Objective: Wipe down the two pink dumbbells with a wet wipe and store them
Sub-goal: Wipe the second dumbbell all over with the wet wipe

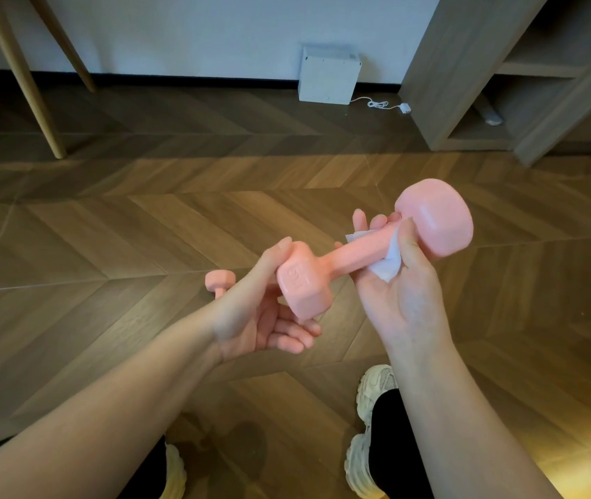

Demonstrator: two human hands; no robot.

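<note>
Wipe [387, 270] round dumbbell [355, 255] handle, right hand [398, 300] gripping

Open floor [124, 228] ahead; second dumbbell [219, 279], seemingly on it, low left.

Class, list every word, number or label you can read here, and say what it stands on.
Raised pink hexagonal-headed dumbbell, near head: embossed marking, too blurred to read.
Second pink dumbbell on the floor: no marking visible.
White wet wipe: no print.
White box by the wall: no legible text.
</note>
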